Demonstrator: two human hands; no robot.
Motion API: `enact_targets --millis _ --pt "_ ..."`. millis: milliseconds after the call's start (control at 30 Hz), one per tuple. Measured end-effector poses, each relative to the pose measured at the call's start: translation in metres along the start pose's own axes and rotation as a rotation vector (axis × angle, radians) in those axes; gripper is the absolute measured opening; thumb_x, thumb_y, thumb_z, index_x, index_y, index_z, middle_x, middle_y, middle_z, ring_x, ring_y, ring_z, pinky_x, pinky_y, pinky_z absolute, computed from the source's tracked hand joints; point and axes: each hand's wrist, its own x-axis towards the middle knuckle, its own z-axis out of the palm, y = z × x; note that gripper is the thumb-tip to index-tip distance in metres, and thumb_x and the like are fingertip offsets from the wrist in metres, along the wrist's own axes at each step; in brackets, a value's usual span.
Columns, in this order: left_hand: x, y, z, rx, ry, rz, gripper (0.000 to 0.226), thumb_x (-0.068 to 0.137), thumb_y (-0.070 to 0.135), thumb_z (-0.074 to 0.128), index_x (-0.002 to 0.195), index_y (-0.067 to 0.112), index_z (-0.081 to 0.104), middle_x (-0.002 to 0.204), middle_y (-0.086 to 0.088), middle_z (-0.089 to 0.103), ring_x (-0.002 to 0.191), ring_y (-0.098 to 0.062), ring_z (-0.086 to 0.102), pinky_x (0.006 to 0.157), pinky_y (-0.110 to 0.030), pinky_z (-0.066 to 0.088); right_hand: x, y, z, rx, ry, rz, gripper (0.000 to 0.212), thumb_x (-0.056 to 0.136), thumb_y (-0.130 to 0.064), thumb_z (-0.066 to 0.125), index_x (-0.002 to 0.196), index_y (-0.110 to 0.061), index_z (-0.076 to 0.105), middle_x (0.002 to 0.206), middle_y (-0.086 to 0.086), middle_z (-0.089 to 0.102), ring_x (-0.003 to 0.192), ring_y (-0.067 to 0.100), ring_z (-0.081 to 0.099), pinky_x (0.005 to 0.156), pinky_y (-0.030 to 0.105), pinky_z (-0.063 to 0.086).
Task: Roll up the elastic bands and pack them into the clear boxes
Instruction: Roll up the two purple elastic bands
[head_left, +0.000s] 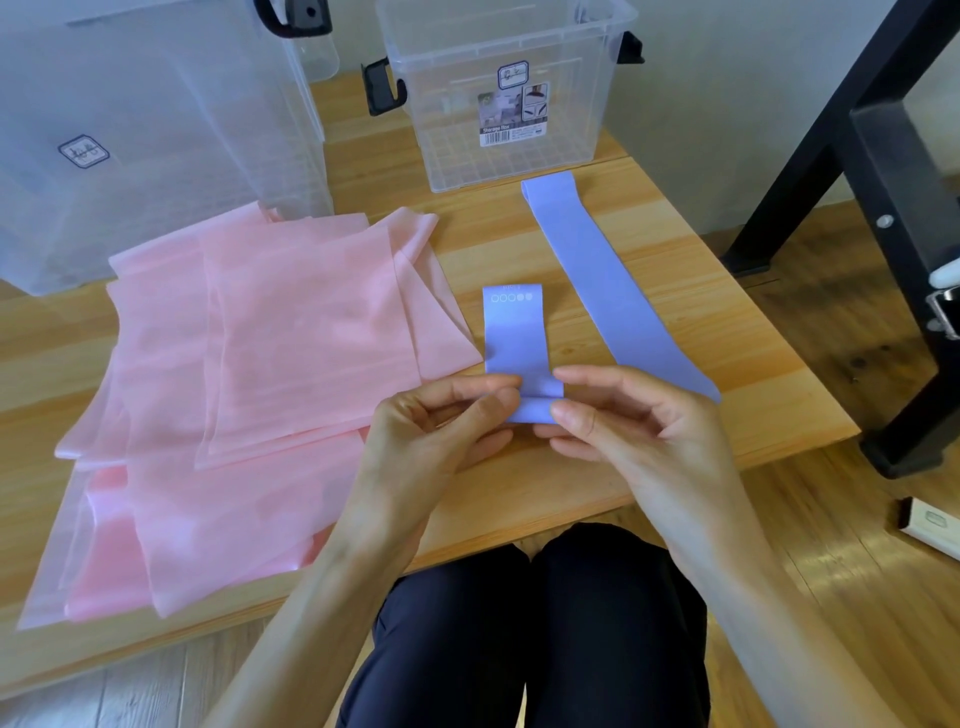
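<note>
Lilac-blue band (519, 338) in play, a row of small white circles printed across its far end, and a second, longer band (613, 280) in the same lilac-blue lies beside it. Pale translucent pink sheets (270, 374) spread over the light, honey-coloured wooden board (675, 260). Behind them stand two clear boxes (509, 98) with black latches, and dark navy trousers (519, 623) below.

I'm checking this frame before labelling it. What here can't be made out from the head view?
- Small purple band: how far its near end is rolled, hidden by the left hand and right hand.
- Large clear box: top and left side cut off by the frame edge.
- Small clear box: label print too small to read.
- Pink bands: their count, overlapping and blurred.
</note>
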Motion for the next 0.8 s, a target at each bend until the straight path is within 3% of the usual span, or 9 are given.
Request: enact_targets --millis 133,367,467,600,800 --pt "-0.0007 0.001 0.0006 0.007 -0.005 0.003 0.022 0.072 0.026 0.07 0.088 0.012 0.078 0.097 0.0 0.078 0.095 -0.01 0.073 0.076 -0.018 0.056 0.0007 -0.0023 0.0018 -0.035 -0.004 -0.003 0.017 0.087 -0.002 0.069 0.102 -0.009 0.071 0.083 0.017 0.071 0.074 0.024 0.076 0.068 0.027 0.061" --pt "-0.0031 -0.0006 -0.0006 0.053 0.021 0.037 0.011 0.067 0.025 0.075 0.075 0.02 0.081 0.087 0.0 0.078 0.086 -0.008 0.074 0.075 -0.016 0.056 0.001 -0.0003 0.0007 -0.058 -0.006 0.036 0.012 0.087 -0.008 0.07 0.098 -0.009 0.065 0.08 0.017 0.069 0.069 0.027 0.075 0.063 0.029 0.061" --pt "-0.0021 0.0007 -0.001 0.041 0.04 0.018 0.016 0.068 0.024 0.074 0.08 0.016 0.079 0.087 -0.001 0.078 0.084 -0.008 0.074 0.072 -0.016 0.056 -0.001 0.0017 0.0004 -0.103 -0.066 0.004 0.022 0.085 -0.01 0.073 0.105 -0.017 0.067 0.087 0.01 0.074 0.078 0.026 0.075 0.073 0.033 0.062" --pt "-0.0019 0.0015 -0.0008 0.047 0.033 0.007 0.019 0.069 0.023 0.072 0.084 0.012 0.077 0.086 0.001 0.078 0.083 -0.006 0.074 0.071 -0.016 0.056 -0.0006 0.0058 0.0007 -0.187 -0.094 -0.077 0.037 0.082 -0.001 0.076 0.111 -0.023 0.07 0.095 0.006 0.075 0.087 0.028 0.073 0.087 0.049 0.058" --pt "-0.0029 0.0024 -0.0043 0.095 -0.022 0.023 0.022 0.068 0.029 0.075 0.086 0.02 0.081 0.092 -0.001 0.078 0.091 -0.01 0.074 0.078 -0.017 0.056 0.0012 0.0039 0.0012 -0.123 -0.073 -0.061 0.019 0.081 0.003 0.075 0.093 -0.012 0.076 0.084 0.011 0.074 0.08 0.023 0.075 0.072 0.027 0.06"
